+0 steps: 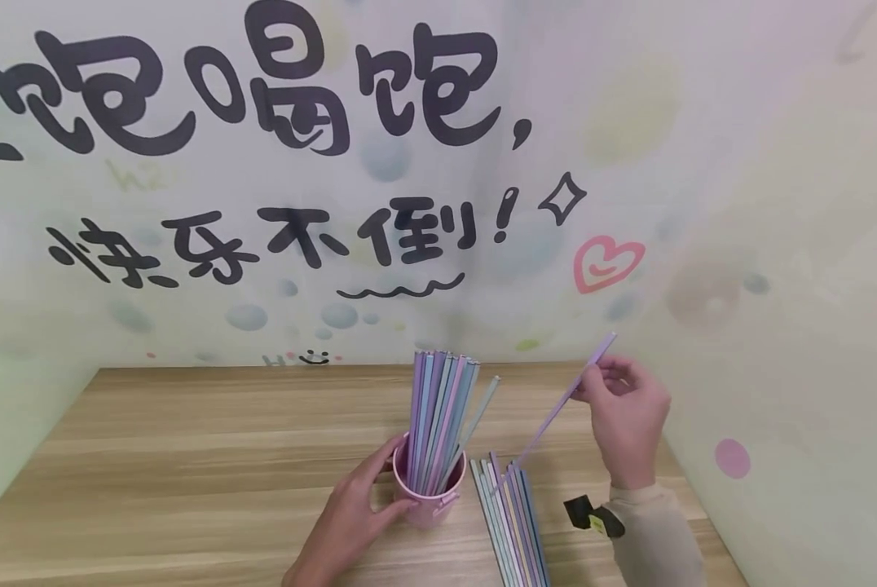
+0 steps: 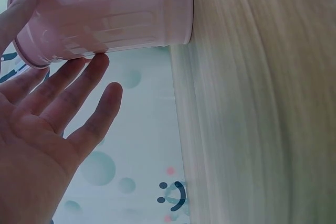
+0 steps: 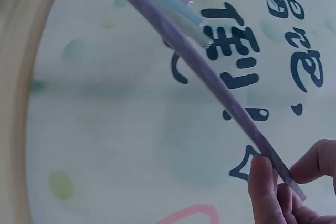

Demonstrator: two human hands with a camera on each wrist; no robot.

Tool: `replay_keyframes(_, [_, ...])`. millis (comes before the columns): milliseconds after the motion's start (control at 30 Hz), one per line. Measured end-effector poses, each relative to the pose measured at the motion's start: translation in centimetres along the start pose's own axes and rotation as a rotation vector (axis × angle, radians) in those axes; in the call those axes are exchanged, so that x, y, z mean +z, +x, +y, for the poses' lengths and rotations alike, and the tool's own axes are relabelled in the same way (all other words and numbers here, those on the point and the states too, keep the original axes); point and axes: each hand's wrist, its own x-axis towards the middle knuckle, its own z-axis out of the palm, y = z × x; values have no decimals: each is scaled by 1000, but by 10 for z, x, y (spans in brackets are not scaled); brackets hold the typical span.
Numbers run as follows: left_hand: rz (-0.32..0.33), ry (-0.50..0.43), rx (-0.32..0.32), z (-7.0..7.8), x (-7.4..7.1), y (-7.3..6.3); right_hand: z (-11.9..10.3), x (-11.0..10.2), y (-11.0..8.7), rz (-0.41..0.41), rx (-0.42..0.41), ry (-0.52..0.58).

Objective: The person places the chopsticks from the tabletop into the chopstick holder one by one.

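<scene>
A small pink bucket (image 1: 425, 509) stands on the table, holding a bunch of purple, blue, pink and pale green straws (image 1: 434, 408). My left hand (image 1: 350, 514) steadies this bucket from the left; its thumb lies at the front near the rim and its fingers go behind. In the left wrist view the fingertips (image 2: 100, 64) touch the bucket's side. Thumb and fingers of my right hand (image 1: 629, 416) pinch a long purple straw (image 1: 556, 413) close to its upper end. That straw slants down to the left, its lower end overlapping the loose straws (image 1: 508, 522) in the head view.
The loose straws lie side by side on the wooden table (image 1: 211, 473), right of the bucket. Behind the table rises a wall (image 1: 438, 326) with large black lettering, and another wall (image 1: 798, 342) closes off the right side. A black device (image 1: 592, 516) sits at my right wrist.
</scene>
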Motion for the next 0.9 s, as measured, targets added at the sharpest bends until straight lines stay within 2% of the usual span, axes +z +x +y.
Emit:
replay_keyframes(200, [-6, 5, -3, 1, 0, 1, -19, 11, 6, 51, -47, 125])
replay_keyframes(367, [-5, 11, -21, 3, 0, 1, -27, 29, 2, 16, -110, 108])
replay_keyframes(533, [5, 28, -20, 2, 2, 0, -15, 45, -14, -43, -111, 30])
replay_keyframes(900, [30, 33, 22, -1, 3, 1, 21, 66, -47, -144, -85, -30])
